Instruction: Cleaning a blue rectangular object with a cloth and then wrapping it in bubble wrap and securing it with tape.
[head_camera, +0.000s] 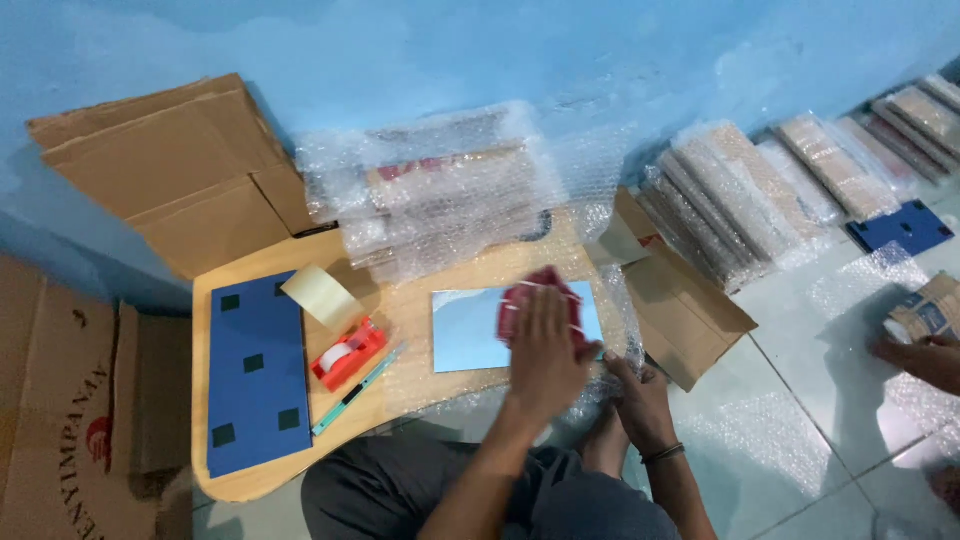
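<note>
Left grip (545, 335) presses a red cloth (540, 295) flat on the mirror (465, 325); right grip (640, 400), at five o'clock, pinches bubble wrap (610, 385). Looks fragile, slick — edges only.

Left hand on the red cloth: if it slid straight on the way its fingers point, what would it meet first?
Probably the stack of bubble-wrapped panels beyond the mirror; the left hand presses a red cloth, fingers pointing away toward the wall.

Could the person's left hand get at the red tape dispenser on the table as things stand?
Probably yes. The left hand presses a red cloth onto the mirror, and the tape dispenser lies just left of the mirror with only bare table between them. It would have to leave the cloth.
</note>
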